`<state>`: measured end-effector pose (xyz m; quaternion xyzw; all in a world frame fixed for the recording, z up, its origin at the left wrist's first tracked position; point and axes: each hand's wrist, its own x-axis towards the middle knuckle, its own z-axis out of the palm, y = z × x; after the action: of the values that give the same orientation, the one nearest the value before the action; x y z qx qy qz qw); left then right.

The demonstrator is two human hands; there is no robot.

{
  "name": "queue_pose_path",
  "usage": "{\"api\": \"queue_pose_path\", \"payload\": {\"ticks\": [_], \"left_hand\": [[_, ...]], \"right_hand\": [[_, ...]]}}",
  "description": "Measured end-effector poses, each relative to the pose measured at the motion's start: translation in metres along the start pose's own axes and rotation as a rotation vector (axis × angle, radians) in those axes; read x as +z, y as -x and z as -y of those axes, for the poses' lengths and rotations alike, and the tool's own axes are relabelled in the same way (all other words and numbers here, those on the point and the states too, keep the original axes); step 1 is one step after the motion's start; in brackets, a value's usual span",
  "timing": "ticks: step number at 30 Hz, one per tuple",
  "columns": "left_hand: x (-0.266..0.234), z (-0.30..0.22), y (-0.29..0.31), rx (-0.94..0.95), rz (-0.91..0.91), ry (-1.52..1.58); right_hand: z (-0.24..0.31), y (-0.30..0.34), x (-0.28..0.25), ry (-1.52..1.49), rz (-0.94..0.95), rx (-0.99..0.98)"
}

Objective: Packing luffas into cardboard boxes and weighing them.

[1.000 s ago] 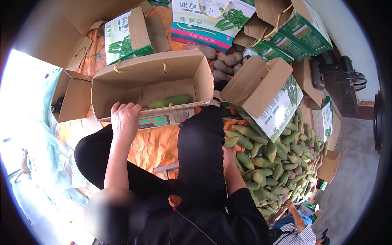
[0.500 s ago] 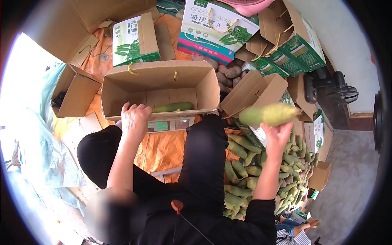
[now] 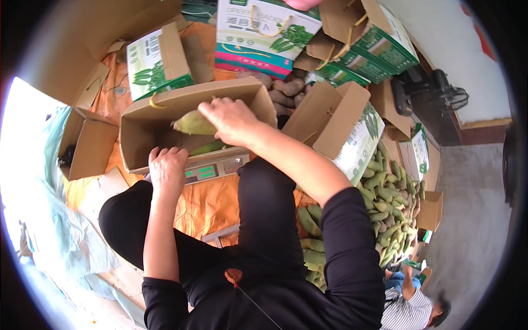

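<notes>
An open brown cardboard box (image 3: 136,137) stands in front of me on a digital scale (image 3: 224,168) with a lit green display. My left hand (image 3: 166,169) has its fingers curled over the box's near rim. Inside the box, my right hand (image 3: 230,120) is closed round a pale green radish (image 3: 193,123), tilted above the box floor. A second, darker green radish (image 3: 208,147) lies along the near wall, partly hidden by the rim and my right hand. A yellow cord handle (image 3: 156,102) hangs at the far wall.
Green radishes lie in a large pile (image 3: 393,187) at the right. Next to the box leans an open carton (image 3: 352,107). Printed cartons (image 3: 269,27) and brownish roots (image 3: 286,88) are at the back. A black fan (image 3: 448,98) stands far right; another person (image 3: 410,308) is at lower right.
My right hand has carried the radish from over the pile at the right leftward into the box. My left hand stays on the rim; the whole view has shifted slightly.
</notes>
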<state>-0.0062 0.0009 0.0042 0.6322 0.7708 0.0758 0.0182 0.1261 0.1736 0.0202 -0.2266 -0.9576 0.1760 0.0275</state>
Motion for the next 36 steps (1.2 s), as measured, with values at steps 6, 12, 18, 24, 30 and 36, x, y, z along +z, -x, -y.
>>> {"api": "queue_pose_path", "payload": {"ticks": [6,12,18,24,30,36], "left_hand": [[-0.003,0.0,-0.004,0.002,0.006,-0.002],[-0.007,-0.006,-0.006,-0.002,0.052,-0.007],[-0.005,-0.006,-0.007,0.009,0.015,-0.008],[-0.004,-0.009,-0.007,0.015,0.024,-0.022],[-0.004,-0.011,-0.009,0.013,0.036,-0.017],[-0.007,-0.013,-0.011,-0.026,0.076,-0.004]], "right_hand": [[-0.011,-0.001,0.001,-0.03,-0.007,0.083],[-0.071,0.089,-0.038,-0.46,-0.399,0.313],[-0.151,0.256,0.007,-0.507,-0.872,0.885],[-0.187,0.399,0.078,-0.237,-0.801,1.391],[-0.196,0.406,0.112,-0.058,-0.583,1.3],[-0.184,0.38,0.111,-0.01,-0.507,1.502]]}}
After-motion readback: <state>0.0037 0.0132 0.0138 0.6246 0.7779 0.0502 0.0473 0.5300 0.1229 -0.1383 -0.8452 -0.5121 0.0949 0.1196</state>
